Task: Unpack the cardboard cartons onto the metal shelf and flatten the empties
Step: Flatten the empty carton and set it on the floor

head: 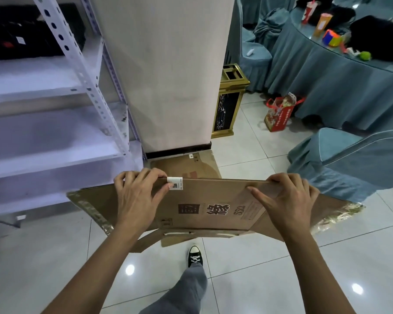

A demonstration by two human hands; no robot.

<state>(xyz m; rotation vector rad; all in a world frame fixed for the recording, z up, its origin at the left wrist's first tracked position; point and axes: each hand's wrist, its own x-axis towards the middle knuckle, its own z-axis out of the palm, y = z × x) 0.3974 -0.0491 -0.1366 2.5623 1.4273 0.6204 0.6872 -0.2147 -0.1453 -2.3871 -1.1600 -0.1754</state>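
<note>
A flattened brown cardboard carton (209,205) with dark printed characters and taped flaps hangs in front of me above the floor. My left hand (137,196) grips its top edge near a small white label, fingers curled over the far side. My right hand (288,198) grips the same top edge further right, thumb on the near face. Another flattened carton (186,168) lies on the floor at the foot of the pillar. The white metal shelf (55,109) stands at the left, with black boxes (25,32) on its upper level.
A wide white pillar (168,75) rises straight ahead with a gold-trimmed bin (230,103) beside it. A round table with a blue cloth (340,82), covered chairs (354,159) and a red bag (279,114) fill the right. My leg and black sneaker (195,257) stand on the tiled floor.
</note>
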